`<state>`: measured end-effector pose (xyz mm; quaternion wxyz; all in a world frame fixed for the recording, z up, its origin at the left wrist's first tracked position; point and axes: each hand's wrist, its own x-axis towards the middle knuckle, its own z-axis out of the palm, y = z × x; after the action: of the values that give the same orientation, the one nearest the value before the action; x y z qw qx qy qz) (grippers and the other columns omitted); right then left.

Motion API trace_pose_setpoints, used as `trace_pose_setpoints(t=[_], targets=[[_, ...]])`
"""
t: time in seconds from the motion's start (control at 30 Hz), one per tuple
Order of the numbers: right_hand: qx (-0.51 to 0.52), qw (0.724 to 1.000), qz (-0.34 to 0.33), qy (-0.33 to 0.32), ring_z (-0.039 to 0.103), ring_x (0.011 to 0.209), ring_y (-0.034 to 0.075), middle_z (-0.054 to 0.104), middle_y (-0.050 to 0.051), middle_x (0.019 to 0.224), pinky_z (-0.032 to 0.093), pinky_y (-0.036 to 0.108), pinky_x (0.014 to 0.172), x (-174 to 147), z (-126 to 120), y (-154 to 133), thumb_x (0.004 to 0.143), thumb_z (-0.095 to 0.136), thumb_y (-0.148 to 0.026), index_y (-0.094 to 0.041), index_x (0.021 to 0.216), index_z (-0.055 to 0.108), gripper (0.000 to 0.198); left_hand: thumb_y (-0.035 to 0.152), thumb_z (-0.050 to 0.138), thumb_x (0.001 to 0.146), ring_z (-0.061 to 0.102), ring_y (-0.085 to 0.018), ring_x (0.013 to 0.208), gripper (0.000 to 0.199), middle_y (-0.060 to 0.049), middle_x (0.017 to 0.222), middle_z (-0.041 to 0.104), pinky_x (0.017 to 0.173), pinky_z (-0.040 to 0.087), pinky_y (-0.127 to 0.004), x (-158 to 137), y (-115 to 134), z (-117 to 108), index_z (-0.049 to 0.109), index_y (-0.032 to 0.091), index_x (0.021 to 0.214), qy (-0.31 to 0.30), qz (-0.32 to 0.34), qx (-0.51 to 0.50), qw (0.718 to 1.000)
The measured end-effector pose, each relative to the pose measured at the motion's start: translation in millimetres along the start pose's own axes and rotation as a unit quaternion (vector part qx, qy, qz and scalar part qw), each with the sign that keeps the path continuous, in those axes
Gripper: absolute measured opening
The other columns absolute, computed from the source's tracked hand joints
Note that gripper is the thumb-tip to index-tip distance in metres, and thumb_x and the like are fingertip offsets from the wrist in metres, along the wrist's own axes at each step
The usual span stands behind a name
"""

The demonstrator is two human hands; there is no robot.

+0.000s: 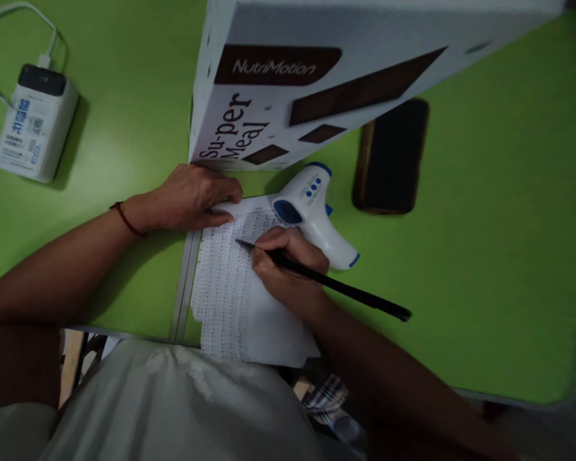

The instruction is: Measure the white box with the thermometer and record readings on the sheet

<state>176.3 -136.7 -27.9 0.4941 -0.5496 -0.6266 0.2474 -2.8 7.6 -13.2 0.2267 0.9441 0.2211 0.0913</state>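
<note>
A long black pen is gripped by my right hand, its tip at the sheet of paper. Rows of small handwriting cover the sheet's left part, while its lower right is blank. My left hand lies by the sheet's top left corner, fingers bent and thumb apart from them, holding nothing that I can see. On the paper's upper right rests a white and blue infrared thermometer, lying on its side just beyond my right hand.
A large white NutriMotion box stands behind the paper. To its right lies a dark phone. At the far left is a white power bank with a cable. A metal seam crosses the green table.
</note>
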Motion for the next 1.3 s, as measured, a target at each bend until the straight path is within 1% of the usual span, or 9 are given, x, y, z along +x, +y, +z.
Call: trace_pose_setpoints(t=[0.23, 0.43, 0.63, 0.83, 0.9, 0.97, 1.13, 1.23, 1.3], targets=[[-0.010, 1.000, 0.018, -0.001, 0.054, 0.053, 0.011, 0.059, -0.006, 0.063, 0.045, 0.027, 0.050, -2.4, -2.9, 2.5, 0.075, 0.060, -0.011, -0.026, 0.071, 0.051, 0.018, 0.034, 0.067, 0.085, 0.063, -0.016, 0.072, 0.024, -0.001, 0.080, 0.070, 0.059, 0.035, -0.027, 0.4, -2.2, 2.5, 0.070, 0.021, 0.105, 0.007, 0.002, -0.004, 1.000], [-0.001, 1.000, 0.024, -0.004, 0.055, 0.054, 0.012, 0.059, -0.006, 0.063, 0.046, 0.027, 0.050, -1.5, -4.5, 2.3, 0.076, 0.061, -0.010, -0.026, 0.071, 0.052, 0.019, 0.036, 0.063, 0.089, 0.066, -0.018, 0.078, 0.022, -0.001, 0.082, 0.069, 0.068, 0.043, -0.029, -0.9, -3.9, 3.3, 0.067, 0.022, 0.105, 0.005, 0.008, -0.014, 1.000], [-0.001, 1.000, 0.009, 0.001, 0.054, 0.054, 0.011, 0.059, -0.007, 0.064, 0.045, 0.027, 0.051, 0.1, -3.9, 0.8, 0.075, 0.061, -0.008, -0.026, 0.071, 0.052, 0.020, 0.036, 0.064, 0.086, 0.064, -0.017, 0.073, 0.022, 0.000, 0.079, 0.070, 0.060, 0.037, -0.027, -0.3, -3.4, 3.9, 0.068, 0.022, 0.103, 0.014, 0.009, -0.005, 1.000], [-0.010, 1.000, 0.005, -0.004, 0.053, 0.051, 0.011, 0.057, -0.007, 0.061, 0.044, 0.026, 0.048, -1.2, -3.6, 0.7, 0.074, 0.059, -0.008, -0.026, 0.070, 0.050, 0.020, 0.036, 0.065, 0.087, 0.065, -0.017, 0.074, 0.022, 0.000, 0.079, 0.069, 0.062, 0.039, -0.028, -0.4, -3.0, 3.2, 0.068, 0.022, 0.102, 0.014, 0.008, -0.003, 1.000], [-0.040, 0.999, -0.018, 0.001, 0.056, 0.052, 0.012, 0.060, -0.007, 0.063, 0.046, 0.026, 0.049, -1.7, -5.8, 2.9, 0.076, 0.059, -0.009, -0.026, 0.072, 0.052, 0.019, 0.036, 0.064, 0.087, 0.065, -0.017, 0.074, 0.022, 0.000, 0.079, 0.069, 0.063, 0.040, -0.028, -0.4, -4.1, 4.1, 0.068, 0.022, 0.103, 0.014, 0.010, -0.002, 1.000], [-0.081, 0.994, -0.074, -0.007, 0.062, 0.058, 0.013, 0.065, -0.005, 0.069, 0.051, 0.028, 0.054, -0.6, -9.9, 5.8, 0.080, 0.062, -0.010, -0.027, 0.080, 0.059, 0.017, 0.037, 0.063, 0.088, 0.065, -0.017, 0.073, 0.021, -0.001, 0.078, 0.070, 0.062, 0.040, -0.029, -0.5, -5.0, 5.0, 0.068, 0.022, 0.103, 0.017, 0.016, 0.008, 1.000], [-0.195, 0.946, -0.232, -0.116, 0.070, 0.076, 0.018, 0.074, 0.002, 0.087, 0.057, 0.033, 0.066, 7.5, -22.1, 8.0, 0.091, 0.060, -0.012, -0.027, 0.106, 0.070, 0.023, 0.035, 0.050, 0.096, 0.063, -0.017, 0.067, 0.024, -0.004, 0.077, 0.071, 0.060, 0.039, -0.031, -5.1, -1.4, 2.2, 0.068, 0.020, 0.097, 0.055, 0.100, 0.105, 0.988], [-0.250, 0.910, -0.281, -0.176, 0.070, 0.086, 0.020, 0.076, 0.006, 0.097, 0.057, 0.036, 0.072, 9.7, -23.9, 4.8, 0.098, 0.052, -0.011, -0.025, 0.114, 0.068, 0.027, 0.034, 0.046, 0.098, 0.067, -0.019, 0.079, 0.026, -0.004, 0.084, 0.071, 0.070, 0.046, -0.035, -12.6, 3.7, 0.4, 0.067, 0.023, 0.110, 0.134, 0.133, 0.141, 0.972], [-0.273, 0.892, -0.309, -0.187, 0.069, 0.087, 0.020, 0.076, 0.006, 0.100, 0.056, 0.035, 0.073, 10.4, -24.0, 2.1, 0.098, 0.052, -0.010, -0.025, 0.120, 0.066, 0.030, 0.039, 0.051, 0.096, 0.067, -0.021, 0.091, 0.028, -0.003, 0.097, 0.071, 0.083, 0.048, -0.041, -16.3, 5.2, 1.4, 0.062, 0.033, 0.121, 0.203, 0.141, 0.143, 0.958]])
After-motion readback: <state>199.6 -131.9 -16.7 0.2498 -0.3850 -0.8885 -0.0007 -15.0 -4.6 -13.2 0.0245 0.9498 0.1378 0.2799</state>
